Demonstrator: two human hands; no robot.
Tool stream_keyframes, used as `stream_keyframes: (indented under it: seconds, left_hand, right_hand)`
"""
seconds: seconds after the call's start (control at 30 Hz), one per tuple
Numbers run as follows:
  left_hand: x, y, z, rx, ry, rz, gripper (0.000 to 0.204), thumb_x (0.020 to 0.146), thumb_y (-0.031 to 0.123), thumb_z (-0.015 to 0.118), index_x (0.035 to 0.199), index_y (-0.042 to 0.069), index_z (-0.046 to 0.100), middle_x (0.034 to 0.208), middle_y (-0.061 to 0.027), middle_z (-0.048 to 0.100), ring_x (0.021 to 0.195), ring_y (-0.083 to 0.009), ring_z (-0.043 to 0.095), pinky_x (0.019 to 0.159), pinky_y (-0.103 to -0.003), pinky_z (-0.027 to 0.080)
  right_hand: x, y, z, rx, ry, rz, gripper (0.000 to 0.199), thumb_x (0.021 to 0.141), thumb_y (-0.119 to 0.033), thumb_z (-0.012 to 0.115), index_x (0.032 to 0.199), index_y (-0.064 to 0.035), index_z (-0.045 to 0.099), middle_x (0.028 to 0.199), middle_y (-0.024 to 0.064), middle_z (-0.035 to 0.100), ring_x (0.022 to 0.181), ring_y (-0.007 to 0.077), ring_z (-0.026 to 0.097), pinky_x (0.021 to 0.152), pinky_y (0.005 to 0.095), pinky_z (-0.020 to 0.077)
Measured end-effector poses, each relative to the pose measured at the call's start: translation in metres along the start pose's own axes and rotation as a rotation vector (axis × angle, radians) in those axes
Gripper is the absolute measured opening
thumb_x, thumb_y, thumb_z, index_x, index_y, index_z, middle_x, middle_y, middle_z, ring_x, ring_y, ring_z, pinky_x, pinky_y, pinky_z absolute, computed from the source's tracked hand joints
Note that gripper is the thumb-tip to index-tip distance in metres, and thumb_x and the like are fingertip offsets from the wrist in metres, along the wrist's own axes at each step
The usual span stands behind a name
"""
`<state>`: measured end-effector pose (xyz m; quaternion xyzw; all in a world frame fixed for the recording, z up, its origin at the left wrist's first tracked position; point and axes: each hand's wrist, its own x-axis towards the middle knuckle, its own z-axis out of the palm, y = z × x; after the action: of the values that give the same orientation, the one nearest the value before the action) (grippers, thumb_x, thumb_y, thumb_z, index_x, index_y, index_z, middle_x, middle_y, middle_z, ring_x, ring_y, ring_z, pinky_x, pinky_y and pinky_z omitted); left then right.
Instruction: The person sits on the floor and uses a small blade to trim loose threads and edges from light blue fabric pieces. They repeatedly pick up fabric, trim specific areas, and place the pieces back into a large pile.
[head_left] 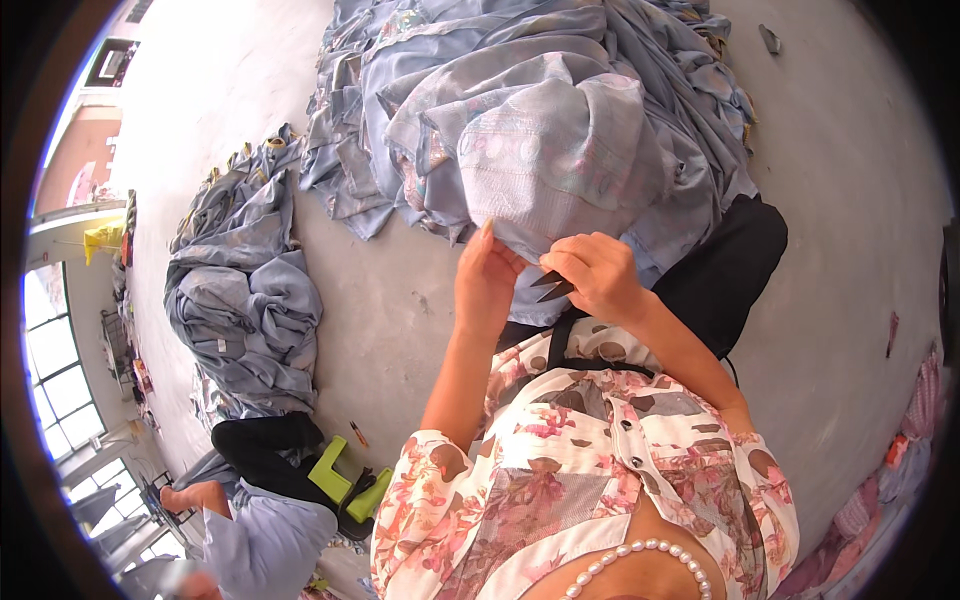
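A light blue-grey patterned cloth (560,150) is spread over my lap and runs up onto a big heap of the same fabric. My left hand (488,275) pinches its near edge between thumb and fingers. Close to its right, my right hand (600,278) is closed around small dark thread snips (552,287), whose pointed blades stick out to the left below the cloth edge. The fingertips of my right hand also touch the edge; whether they grip it I cannot tell. The handles of the snips are hidden in my palm.
The large fabric heap (400,70) lies on the grey floor ahead. A second blue-grey heap (245,290) lies to the left, near a seated co-worker (265,540) and a green plastic stool (330,472). An orange-and-black tool (359,433) lies there. Pink cloth (855,510) is at lower right.
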<state>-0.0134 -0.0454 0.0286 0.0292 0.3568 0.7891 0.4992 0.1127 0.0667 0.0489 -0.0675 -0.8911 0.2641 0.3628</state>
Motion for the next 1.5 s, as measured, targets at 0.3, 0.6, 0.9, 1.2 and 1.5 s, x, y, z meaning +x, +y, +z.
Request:
stream_keyframes:
  seconds: [0.3, 0.6, 0.9, 1.2, 1.5]
  left_hand:
    - [-0.012, 0.001, 0.002, -0.262, -0.078, -0.012, 0.025, 0.092, 0.018, 0.052, 0.112, 0.004, 0.051, 0.109, -0.0091, 0.06, 0.101, -0.0232, 0.059, 0.087, -0.042, 0.049]
    - [-0.012, -0.017, -0.005, -0.562, -0.279, -0.094, 0.021, 0.094, 0.021, 0.052, 0.11, 0.007, 0.053, 0.102, -0.0053, 0.061, 0.095, -0.0198, 0.059, 0.084, -0.037, 0.049]
    - [-0.016, 0.004, 0.005, 0.059, 0.062, 0.21, 0.025, 0.098, 0.021, 0.045, 0.104, 0.001, 0.058, 0.099, -0.012, 0.065, 0.091, -0.0244, 0.065, 0.078, -0.04, 0.055]
    - [-0.023, 0.003, 0.03, 0.195, -0.009, 0.21, 0.031, 0.098, 0.021, 0.044, 0.104, -0.005, 0.059, 0.102, -0.018, 0.065, 0.092, -0.0245, 0.065, 0.081, -0.039, 0.054]
    - [-0.018, -0.002, 0.028, 0.167, 0.003, 0.21, 0.033, 0.095, 0.018, 0.042, 0.106, -0.008, 0.058, 0.103, -0.0167, 0.065, 0.094, -0.0244, 0.064, 0.082, -0.04, 0.053]
  right_hand:
    - [-0.003, -0.004, -0.018, 0.356, -0.045, 0.436, 0.022, 0.066, 0.008, 0.066, 0.082, -0.0055, 0.058, 0.065, 0.0034, 0.058, 0.049, 0.0126, 0.053, 0.045, 0.0241, 0.0408]
    - [-0.016, -0.011, -0.022, 0.339, -0.101, 0.409, 0.023, 0.066, 0.006, 0.067, 0.084, -0.0053, 0.058, 0.066, 0.0035, 0.059, 0.047, 0.0123, 0.05, 0.045, 0.0239, 0.0398]
    - [0.022, -0.003, -0.053, 0.531, -0.074, 0.707, 0.02, 0.083, -0.007, 0.066, 0.102, -0.0038, 0.061, 0.078, 0.0019, 0.063, 0.058, 0.0074, 0.051, 0.054, 0.0205, 0.0416]
    - [0.058, -0.019, -0.021, 0.226, -0.098, 0.347, 0.022, 0.075, -0.006, 0.073, 0.095, -0.005, 0.063, 0.072, 0.0061, 0.059, 0.06, 0.0115, 0.055, 0.054, 0.0239, 0.0447]
    - [0.057, -0.003, -0.019, 0.684, -0.171, 0.734, 0.011, 0.082, -0.007, 0.067, 0.086, -0.0006, 0.059, 0.067, -0.0013, 0.06, 0.059, 0.0022, 0.052, 0.052, 0.0178, 0.0407]
